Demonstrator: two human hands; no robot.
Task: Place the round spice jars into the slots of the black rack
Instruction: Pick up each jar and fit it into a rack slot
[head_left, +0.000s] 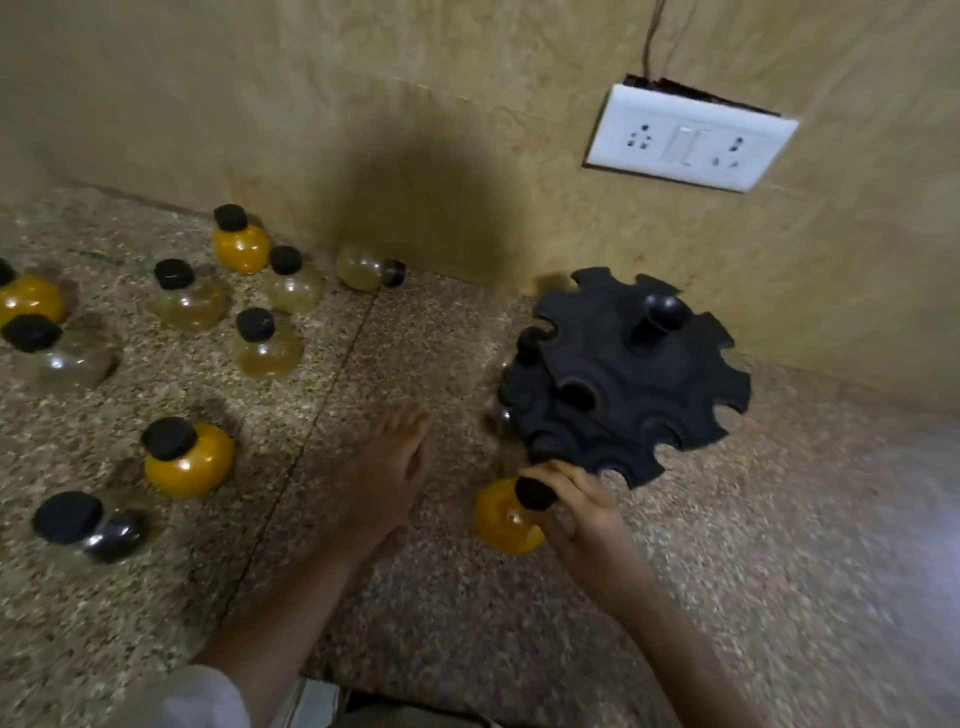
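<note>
While the right hand grips: the right hand is closed around the black cap and neck of an orange-filled round jar, at about 6 o'clock from the rack, the jar just beside the rack's lower rim.
Held jar: tilted, its cap pointing toward the rack; whether its base touches the counter cannot be told.
Left hand: the left hand lies open, palm down and fingers stretched together over the counter, holding nothing, at about 9 o'clock from the held jar.
Black rack: the black rack stands on the speckled stone counter near the wall, a scalloped disc with open slots around its rim and a round knob on a central post.
Rack contents: a dark cap shows in a slot at the rack's 9 o'clock edge; the jar under it is mostly hidden.
Loose jars: the rest stand well apart from the rack, at its 9 o'clock side.
Orange jars: one at 9 o'clock from the left hand, another near the wall, a third at the far edge.
Pale jars: several upright, and one lying on its side against the wall.
Dark jar: one with dark contents at 8 o'clock from the left hand.
Wall: a white switch and socket plate at 12 o'clock above the rack.
</note>
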